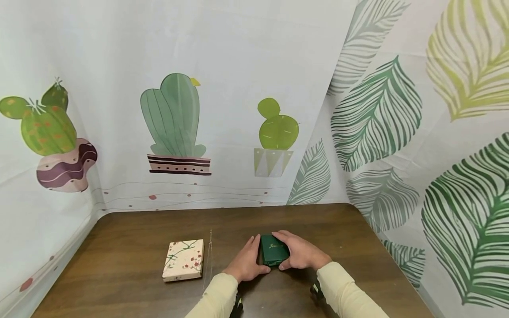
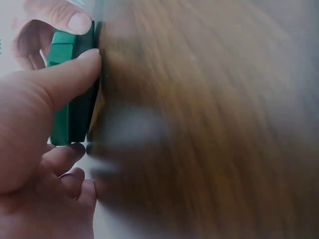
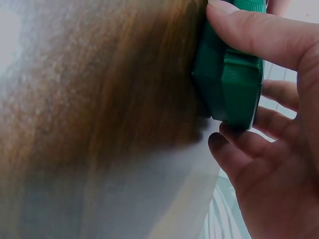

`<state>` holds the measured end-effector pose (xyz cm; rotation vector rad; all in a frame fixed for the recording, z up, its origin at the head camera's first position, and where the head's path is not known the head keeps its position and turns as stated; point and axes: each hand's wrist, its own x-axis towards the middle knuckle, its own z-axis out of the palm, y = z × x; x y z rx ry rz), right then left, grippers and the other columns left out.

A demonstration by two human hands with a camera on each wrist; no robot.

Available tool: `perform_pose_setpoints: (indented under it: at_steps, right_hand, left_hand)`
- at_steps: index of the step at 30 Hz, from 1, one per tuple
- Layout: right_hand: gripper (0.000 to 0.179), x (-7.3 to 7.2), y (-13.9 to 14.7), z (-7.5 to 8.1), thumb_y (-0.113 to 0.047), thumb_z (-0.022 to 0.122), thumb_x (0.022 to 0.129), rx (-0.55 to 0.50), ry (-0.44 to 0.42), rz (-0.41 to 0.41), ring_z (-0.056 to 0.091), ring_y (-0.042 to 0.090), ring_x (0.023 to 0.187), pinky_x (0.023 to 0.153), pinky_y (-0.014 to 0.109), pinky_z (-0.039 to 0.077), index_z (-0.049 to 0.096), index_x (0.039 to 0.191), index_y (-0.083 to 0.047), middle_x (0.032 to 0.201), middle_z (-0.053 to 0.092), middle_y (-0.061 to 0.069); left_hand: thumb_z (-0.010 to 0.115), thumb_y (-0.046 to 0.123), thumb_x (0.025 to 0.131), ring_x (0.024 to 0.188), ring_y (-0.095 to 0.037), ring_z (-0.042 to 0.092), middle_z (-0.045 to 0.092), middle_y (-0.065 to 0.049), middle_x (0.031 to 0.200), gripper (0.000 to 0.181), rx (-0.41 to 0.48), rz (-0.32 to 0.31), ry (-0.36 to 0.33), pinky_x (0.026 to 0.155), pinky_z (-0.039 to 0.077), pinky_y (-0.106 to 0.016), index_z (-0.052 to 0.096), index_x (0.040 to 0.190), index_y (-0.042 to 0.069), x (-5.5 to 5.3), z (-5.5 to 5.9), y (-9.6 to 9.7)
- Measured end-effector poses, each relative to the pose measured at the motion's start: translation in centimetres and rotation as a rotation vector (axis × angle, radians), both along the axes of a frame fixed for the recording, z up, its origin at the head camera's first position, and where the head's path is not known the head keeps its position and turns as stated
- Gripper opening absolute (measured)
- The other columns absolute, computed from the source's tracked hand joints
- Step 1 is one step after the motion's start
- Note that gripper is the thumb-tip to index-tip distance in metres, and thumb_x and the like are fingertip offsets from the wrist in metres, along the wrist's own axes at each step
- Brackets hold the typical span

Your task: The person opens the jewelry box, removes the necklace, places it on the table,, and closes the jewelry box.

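Note:
A small dark green box [image 1: 274,251] with gold lettering on its lid lies on the wooden table, between both hands. My left hand [image 1: 247,260] holds its left side, the thumb across the front face [image 2: 75,79] and the fingers along the side. From the right, my right hand [image 1: 299,251] grips the same box, its thumb at the front corner and its fingers around the right side and far edge. The right wrist view shows the box [image 3: 241,89] between that thumb and fingers. The lid appears closed.
Left of the hands lies a cream square box [image 1: 184,260] with a red blossom and green branch print. A thin chain [image 1: 210,254] stretches beside it on the brown table [image 1: 131,238]. Printed cloth curtains [image 1: 230,110] stand behind and at the sides of the table.

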<state>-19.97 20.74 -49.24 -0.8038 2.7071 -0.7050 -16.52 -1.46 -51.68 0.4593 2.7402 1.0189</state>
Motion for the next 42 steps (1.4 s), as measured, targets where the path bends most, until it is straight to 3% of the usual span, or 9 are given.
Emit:
perform_pose_setpoints:
  at_steps: [12,22,30,42]
  right_hand:
    - [0.098,-0.3,-0.1,-0.4,-0.018,0.094,0.072,-0.017,0.045,0.007,0.055,0.032,0.133,0.107,0.051,0.05,0.045,0.155,0.0,0.155,0.049,0.018]
    - [0.098,-0.3,-0.1,-0.4,-0.021,0.096,0.071,-0.015,0.066,0.015,0.057,0.033,0.132,0.105,0.049,0.052,0.048,0.153,0.0,0.152,0.052,0.019]
    - [0.098,-0.2,-0.2,0.0,-0.024,0.097,0.069,-0.012,0.088,0.035,0.06,0.026,0.124,0.1,0.04,0.054,0.049,0.152,0.0,0.147,0.056,0.014]
    - [0.097,0.4,-0.4,1.1,-0.024,0.098,0.066,-0.033,0.129,0.054,0.061,0.022,0.118,0.096,0.032,0.054,0.053,0.149,0.0,0.142,0.059,0.01]
  left_hand:
    - [0.087,0.019,0.085,0.145,-0.049,0.045,0.037,-0.03,0.163,0.096,0.042,0.043,0.034,0.116,0.039,-0.064,0.031,0.159,-0.004,0.1,0.0,0.4]
    - [0.087,0.018,0.084,0.142,-0.042,0.05,0.045,-0.025,0.159,0.094,0.053,0.011,0.107,0.114,0.043,-0.059,0.034,0.156,-0.008,0.1,-0.5,0.1]
    - [0.087,0.02,0.084,0.138,-0.037,0.054,0.048,-0.021,0.158,0.091,0.079,-0.014,0.112,0.113,0.046,-0.056,0.036,0.156,-0.005,-0.2,-0.9,-0.4]
    - [0.091,0.022,0.078,0.123,-0.03,0.063,0.061,-0.015,0.143,0.093,0.16,-0.021,0.12,0.104,0.051,-0.053,0.041,0.154,0.0,0.1,-0.2,-1.3]
